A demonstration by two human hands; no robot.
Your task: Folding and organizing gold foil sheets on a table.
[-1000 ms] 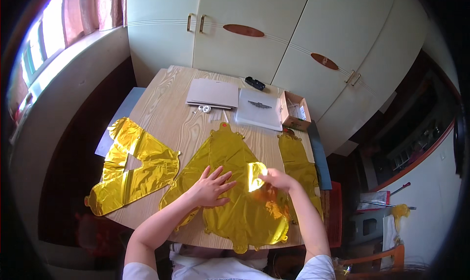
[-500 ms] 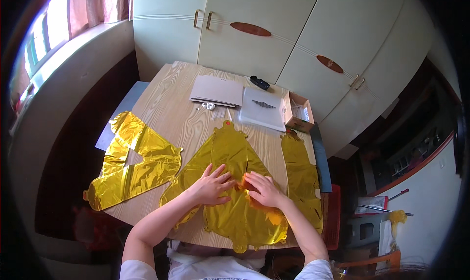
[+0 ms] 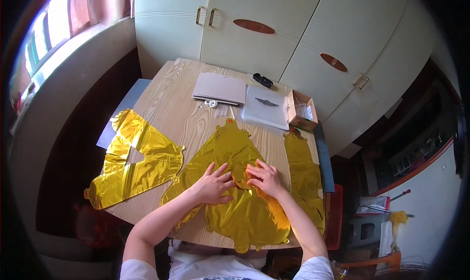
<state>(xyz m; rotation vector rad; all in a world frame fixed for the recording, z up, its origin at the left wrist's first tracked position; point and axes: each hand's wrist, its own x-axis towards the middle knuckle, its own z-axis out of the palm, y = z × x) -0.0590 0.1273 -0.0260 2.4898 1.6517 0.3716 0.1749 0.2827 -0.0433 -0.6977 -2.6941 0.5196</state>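
A flat, uninflated gold foil balloon (image 3: 240,214) lies on the table in front of me, wide at the near end and narrowing to a tab at the far end. My left hand (image 3: 213,187) rests on its middle with fingers spread. Just to the right, my right hand (image 3: 266,179) presses on the same foil, palm down, fingers apart; creased foil shows between the two hands. To the left lies a second gold foil balloon (image 3: 154,165), wrinkled and shiny, with a gap in its shape. A third, narrower gold foil balloon (image 3: 303,170) is at the right edge.
On the wooden table (image 3: 171,103), toward the back, are a stack of pale cardboard sheets (image 3: 219,87), clear plastic bags (image 3: 262,114), a small open box (image 3: 301,114), a black object (image 3: 263,80) and a white ring-shaped item (image 3: 211,103). Cabinets (image 3: 259,8) stand behind.
My right hand has slid a little away from me over the foil, its fingers now more spread. My left hand stays in nearly the same place.
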